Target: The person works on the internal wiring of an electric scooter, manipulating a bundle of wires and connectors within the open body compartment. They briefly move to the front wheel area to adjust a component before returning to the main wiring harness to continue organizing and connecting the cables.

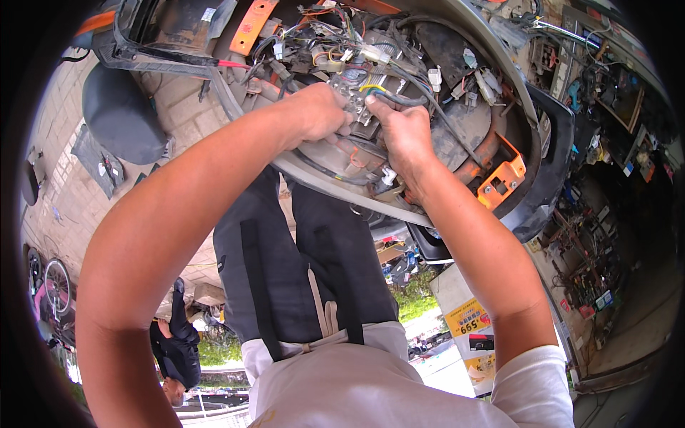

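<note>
1. My left hand point(321, 114) had fingers curled tight around the finned metal module point(354, 105) in the scooter's open body point(492, 93).
2. My right hand point(403, 132) pinched the grey cable point(399, 100) just beside that module, thumb pressed against forefinger.
3. The cable ran rightward from the module, nearer the right hand.

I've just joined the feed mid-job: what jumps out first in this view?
Both bare hands, left hand and right hand, meet at centre top on a small metal part inside an opened scooter body. Around them sprawls a tangle of wires and white connectors. An orange bracket sits lower right.
</note>
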